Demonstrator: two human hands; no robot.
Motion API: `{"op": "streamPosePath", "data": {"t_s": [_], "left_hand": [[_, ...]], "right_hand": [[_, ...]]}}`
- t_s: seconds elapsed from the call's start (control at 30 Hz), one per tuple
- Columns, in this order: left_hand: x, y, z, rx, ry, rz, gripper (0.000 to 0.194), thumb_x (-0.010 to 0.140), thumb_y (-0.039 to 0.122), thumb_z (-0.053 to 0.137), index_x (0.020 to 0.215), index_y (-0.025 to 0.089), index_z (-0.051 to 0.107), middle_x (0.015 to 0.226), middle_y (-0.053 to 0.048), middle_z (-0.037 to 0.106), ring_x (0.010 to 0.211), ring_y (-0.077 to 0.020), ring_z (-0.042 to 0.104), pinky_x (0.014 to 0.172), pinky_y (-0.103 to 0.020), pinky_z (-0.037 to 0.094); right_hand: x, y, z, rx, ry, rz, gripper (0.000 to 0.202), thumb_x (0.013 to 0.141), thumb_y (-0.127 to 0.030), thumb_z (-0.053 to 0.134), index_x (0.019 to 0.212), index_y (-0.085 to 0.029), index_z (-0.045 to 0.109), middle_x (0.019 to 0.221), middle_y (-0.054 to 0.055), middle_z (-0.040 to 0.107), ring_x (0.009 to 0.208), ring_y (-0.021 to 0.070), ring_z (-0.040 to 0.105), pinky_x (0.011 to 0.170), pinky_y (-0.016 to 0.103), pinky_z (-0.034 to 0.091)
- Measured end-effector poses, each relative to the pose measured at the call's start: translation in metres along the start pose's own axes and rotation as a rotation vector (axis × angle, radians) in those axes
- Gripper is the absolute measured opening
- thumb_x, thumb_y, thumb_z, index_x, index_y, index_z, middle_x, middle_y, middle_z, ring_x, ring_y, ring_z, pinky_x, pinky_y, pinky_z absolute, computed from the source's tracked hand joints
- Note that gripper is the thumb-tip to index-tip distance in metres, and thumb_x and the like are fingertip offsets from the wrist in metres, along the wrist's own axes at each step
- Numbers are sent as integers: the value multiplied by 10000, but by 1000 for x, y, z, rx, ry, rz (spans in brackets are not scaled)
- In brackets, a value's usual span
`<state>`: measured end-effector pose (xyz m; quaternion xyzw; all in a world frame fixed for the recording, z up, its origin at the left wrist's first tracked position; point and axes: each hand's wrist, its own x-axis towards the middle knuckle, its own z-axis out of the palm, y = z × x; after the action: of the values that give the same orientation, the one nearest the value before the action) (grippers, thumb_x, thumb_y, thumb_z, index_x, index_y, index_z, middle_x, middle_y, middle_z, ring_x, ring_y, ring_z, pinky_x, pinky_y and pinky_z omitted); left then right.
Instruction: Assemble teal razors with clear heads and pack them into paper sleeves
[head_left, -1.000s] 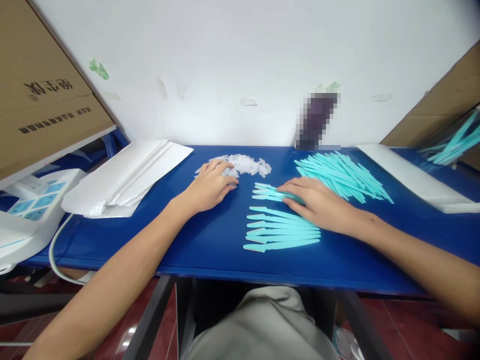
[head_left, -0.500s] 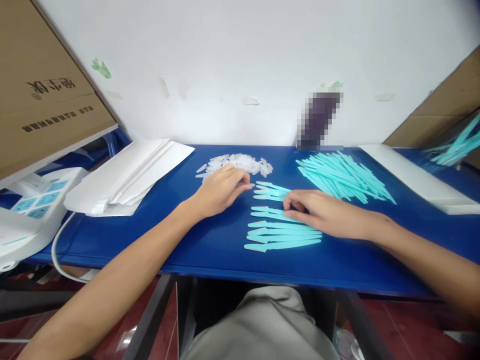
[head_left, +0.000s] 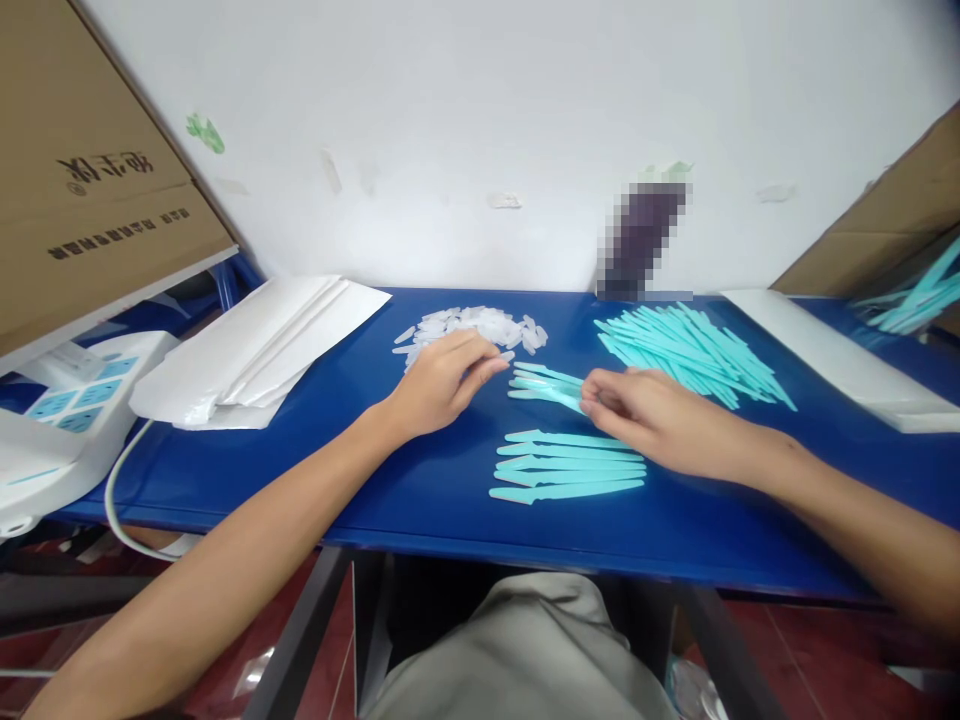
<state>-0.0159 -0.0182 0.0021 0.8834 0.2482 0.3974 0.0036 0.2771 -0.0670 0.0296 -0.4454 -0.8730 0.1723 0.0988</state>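
Saw at far left a printed cardboard box (head_left: 97, 160) leaning over a white power strip (head_left: 142, 350); noted next some white packaging (head_left: 262, 345) lying flat on the blue table (head_left: 420, 500); found beyond the left hand (head_left: 446, 385) a loose pile of small translucent caps (head_left: 480, 322); saw the left thumb and forefinger drawn together in a pinch, with one pale cap (head_left: 508, 357) at the tips; judged such caps very light, smooth and apt to slip, best taken by the sides between fingertips; saw just right of that pinch a small group of turquoise sticks (head_left: 544, 370) lying with notched heads leftward; noted nearer the table's front edge a row of similar sticks (head_left: 570, 466), roughly parallel; saw the right hand (head_left: 637, 412) with fingers curled and thumb pressed to forefinger, gripping the right-hand part of a stick (head_left: 568, 396); could not tell, through blur and overlap, whether more than one was held; judged the sticks light, stiff and smooth, best gripped along the plain tail, clear of the notched, thin-edged head; saw farther right a tangled heap of sticks (head_left: 690, 355); noted beyond that a long white piece (head_left: 840, 360) and, at far right, another cardboard box (head_left: 862, 205).
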Motion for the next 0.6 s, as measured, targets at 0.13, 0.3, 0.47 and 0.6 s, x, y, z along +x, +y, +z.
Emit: {"op": "streamPosePath", "data": {"t_s": [0.13, 0.3, 0.47, 0.6], "left_hand": [[2, -1, 2, 5, 269, 13, 161, 1028, 295, 654, 1011, 185, 771, 818, -31, 605, 700, -132, 550, 642, -263, 468], [0, -1, 3, -8, 268, -13, 148, 1012, 280, 682, 1004, 179, 789, 731, -7, 711, 574, -99, 558, 588, -239, 464], [-1, 5, 1, -55, 214, -77, 172, 1017, 298, 664, 1023, 182, 791, 857, -21, 811, 640, -110, 696, 639, -221, 535], [0, 9, 1, -110, 212, -107, 176, 988, 307, 685, 912, 171, 767, 858, -35, 808, 735, -139, 742, 700, -232, 580]], "right_hand": [[5, 3, 2, 10, 121, -36, 278, 1082, -429, 399, 929, -237, 529, 628, -28, 582, 524, 160, 502, 569, 318, 367], [8, 13, 10, -79, 292, -67, 379, 1097, -364, 351, 1378, -201, 544, 926, 73, 747, 733, 239, 682, 665, 365, 493], [9, 19, 13, -129, 392, -98, 425, 1091, -333, 374, 1434, -204, 591, 1265, 129, 750, 1085, 305, 725, 889, 445, 561], [8, 15, 12, -130, 438, -102, 386, 1075, -360, 460, 1370, -205, 654, 1239, 110, 770, 1028, 283, 740, 860, 412, 571]]}}
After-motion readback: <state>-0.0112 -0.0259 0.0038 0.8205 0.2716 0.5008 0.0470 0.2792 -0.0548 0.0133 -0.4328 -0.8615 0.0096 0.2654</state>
